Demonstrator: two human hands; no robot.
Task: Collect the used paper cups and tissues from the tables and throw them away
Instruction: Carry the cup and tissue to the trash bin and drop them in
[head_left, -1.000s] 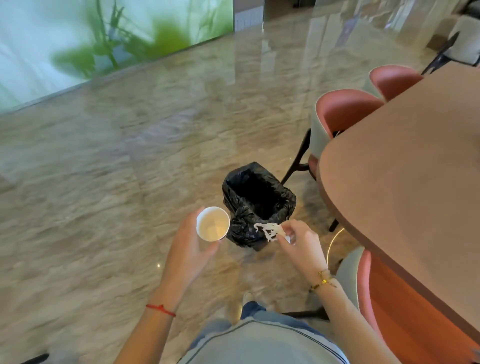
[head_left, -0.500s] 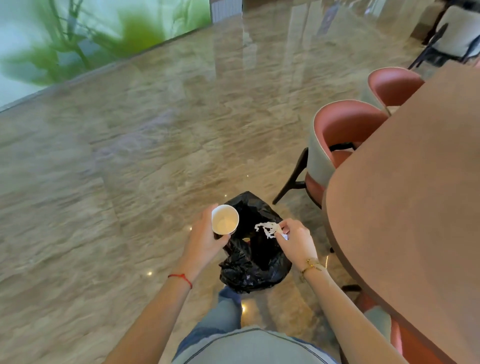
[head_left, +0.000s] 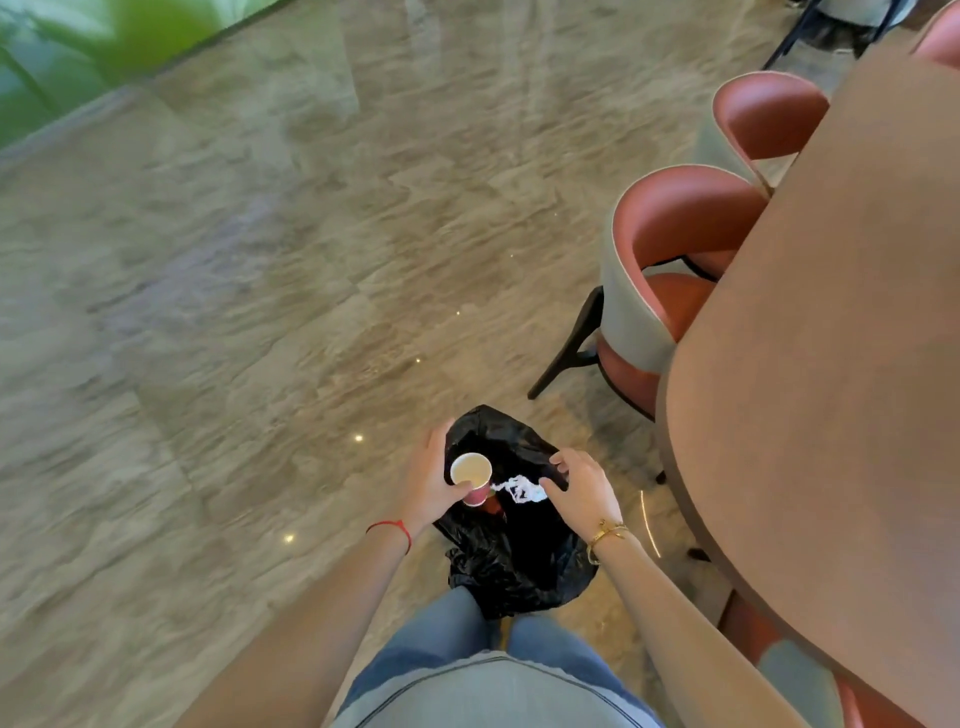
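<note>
A small paper cup (head_left: 471, 475), pink outside and white inside, sits upright in my left hand (head_left: 428, 486), which holds it over the left rim of a bin lined with a black bag (head_left: 519, 566). A crumpled white tissue (head_left: 519, 489) hangs over the bin's dark opening, right at the thumb of my right hand (head_left: 584, 491). That hand's fingers are spread apart above the bin and no longer wrap the tissue.
The bin stands on a glossy marble floor (head_left: 260, 312) just ahead of my legs. A large brown table (head_left: 841, 364) fills the right side, with two pink-cushioned chairs (head_left: 670, 270) tucked against it. A green wall lies far left.
I have stepped closer, so the bin now lies directly under both hands. The cup moved over the bin's rim. My right hand's fingers have spread and the tissue has left its grip.
</note>
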